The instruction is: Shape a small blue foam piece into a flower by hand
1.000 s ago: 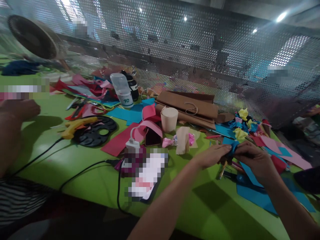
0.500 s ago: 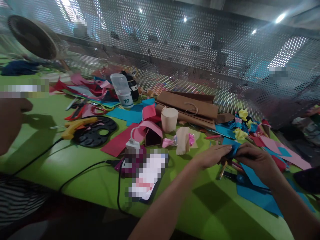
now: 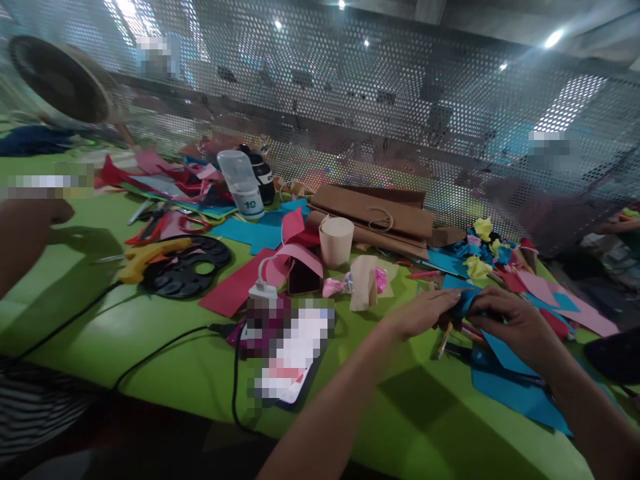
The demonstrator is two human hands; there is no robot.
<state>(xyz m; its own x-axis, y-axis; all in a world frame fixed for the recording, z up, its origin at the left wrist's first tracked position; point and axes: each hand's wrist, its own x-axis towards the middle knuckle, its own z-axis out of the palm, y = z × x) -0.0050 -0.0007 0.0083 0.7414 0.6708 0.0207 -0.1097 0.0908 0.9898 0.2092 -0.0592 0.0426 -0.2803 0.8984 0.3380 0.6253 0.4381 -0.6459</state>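
Observation:
Between my two hands is a small piece of blue paper [image 3: 467,301], folded or curled. My left hand [image 3: 426,313] grips its left side with the fingers pressed over it, and my right hand [image 3: 515,321] pinches the right side. Both hands are above the table's right part. Below them lie pencils [image 3: 443,341] and larger blue paper sheets [image 3: 517,393]. Crumpled paper flowers [image 3: 479,267] in yellow, pink and blue sit just beyond my right hand. The fingertips under the blue piece are partly hidden.
On the green table [image 3: 200,373] are a phone [image 3: 295,353], a power strip with cords, a yellow glue gun [image 3: 150,257] on a black palette [image 3: 190,273], a beige cup [image 3: 336,241], brown paper [image 3: 370,210] and a bottle [image 3: 243,187]. Another person's arm [image 3: 25,233] rests at the left.
My hands stay almost in place, still holding the blue paper. The view has shifted slightly, and the other person's hand at the left has moved a little to the right.

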